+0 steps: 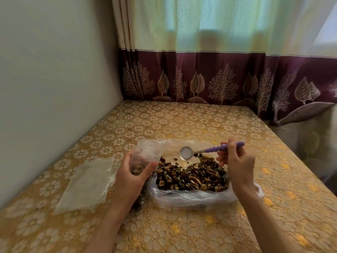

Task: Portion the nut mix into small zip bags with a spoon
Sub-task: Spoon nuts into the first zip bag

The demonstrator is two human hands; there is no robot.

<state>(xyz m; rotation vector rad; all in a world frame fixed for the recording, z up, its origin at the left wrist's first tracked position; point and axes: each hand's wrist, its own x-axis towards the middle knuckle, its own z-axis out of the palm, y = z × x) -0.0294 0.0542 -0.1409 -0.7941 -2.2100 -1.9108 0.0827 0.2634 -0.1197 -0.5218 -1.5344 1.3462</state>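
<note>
A heap of brown nut mix (pixel 193 177) lies in a large open clear plastic bag (pixel 189 198) at the table's middle. My left hand (pixel 134 175) grips a small clear zip bag (pixel 145 154), held upright with some nuts in its bottom, just left of the heap. My right hand (pixel 237 161) pinches the purple handle of a metal spoon (pixel 187 152). The spoon's bowl looks empty and hovers above the far edge of the heap, next to the small bag's mouth.
Flat empty clear bags (pixel 87 183) lie on the gold floral tablecloth (pixel 182 121) to the left. A wall runs along the left side. A curtain (pixel 218 75) hangs at the table's far edge. Another filled bag may lie under my left wrist.
</note>
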